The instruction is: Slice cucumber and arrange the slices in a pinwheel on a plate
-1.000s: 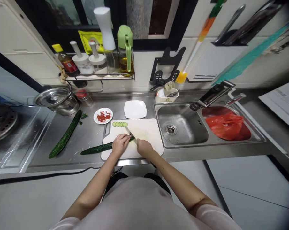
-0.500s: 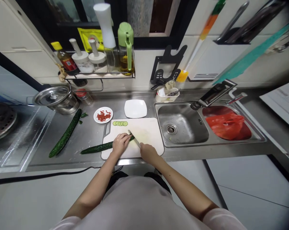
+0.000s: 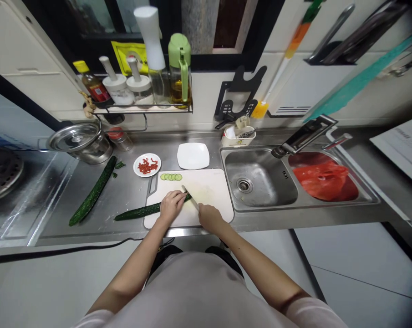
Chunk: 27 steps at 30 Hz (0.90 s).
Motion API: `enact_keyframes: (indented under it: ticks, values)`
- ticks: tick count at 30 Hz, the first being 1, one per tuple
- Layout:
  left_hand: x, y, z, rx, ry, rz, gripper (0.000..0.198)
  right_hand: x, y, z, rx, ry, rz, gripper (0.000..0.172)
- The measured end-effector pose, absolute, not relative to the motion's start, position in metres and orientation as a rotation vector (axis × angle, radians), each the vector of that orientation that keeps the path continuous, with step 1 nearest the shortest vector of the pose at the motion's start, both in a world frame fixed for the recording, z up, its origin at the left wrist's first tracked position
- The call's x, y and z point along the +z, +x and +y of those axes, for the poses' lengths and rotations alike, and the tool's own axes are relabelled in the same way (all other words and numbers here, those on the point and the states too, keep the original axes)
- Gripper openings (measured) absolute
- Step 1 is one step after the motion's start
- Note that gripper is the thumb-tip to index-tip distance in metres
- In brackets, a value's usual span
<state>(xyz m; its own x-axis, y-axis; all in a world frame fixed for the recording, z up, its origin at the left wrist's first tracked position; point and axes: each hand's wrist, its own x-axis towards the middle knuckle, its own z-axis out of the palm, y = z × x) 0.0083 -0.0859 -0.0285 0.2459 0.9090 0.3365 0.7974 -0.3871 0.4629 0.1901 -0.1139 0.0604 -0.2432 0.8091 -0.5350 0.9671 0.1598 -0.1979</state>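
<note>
Counter (image 3: 127,191) & sink (image 3: 267,187) are s/steel, semi-gloss; pot (image 3: 101,152) is shinier metal. Cutting bd (image 3: 212,180) looks matt plastic, smooth. Cuke (image 3: 139,212) on bd is rough, bumpy. Sq. plate (image 3: 193,156) is glossy. Bag (image 3: 322,180) is crinkly plastic.

At the middle of the frame, the person's left hand (image 3: 171,206) covers a middle stretch of the cucumber (image 3: 137,212), and the right hand (image 3: 211,219) hides the handle of the knife (image 3: 191,198). The left edge cuts off a stove burner (image 3: 3,169); the right edge crops a printed sheet (image 3: 402,143), its text too small to read. Lower right of the tap, a red plastic bag (image 3: 322,180) conceals its contents. At upper right, a teal strip (image 3: 359,79) is blurred.
</note>
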Motion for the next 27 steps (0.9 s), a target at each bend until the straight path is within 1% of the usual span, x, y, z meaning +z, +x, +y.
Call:
enact_keyframes:
  ticks: [8, 16, 27]
  values:
    - [-0.031, 0.008, -0.085, 0.844, 2.304, 1.614, 0.025, 0.050, 0.185, -0.104, -0.748, 1.743, 2.188, 0.030]
    - [-0.030, 0.010, -0.086, 0.855, 2.304, 1.612, 0.025, 0.051, 0.178, -0.092, -0.766, 1.728, 2.220, 0.031]
    - [-0.026, 0.010, -0.085, 0.872, 2.285, 1.599, 0.023, 0.054, 0.194, -0.119, -0.743, 1.717, 2.114, 0.029]
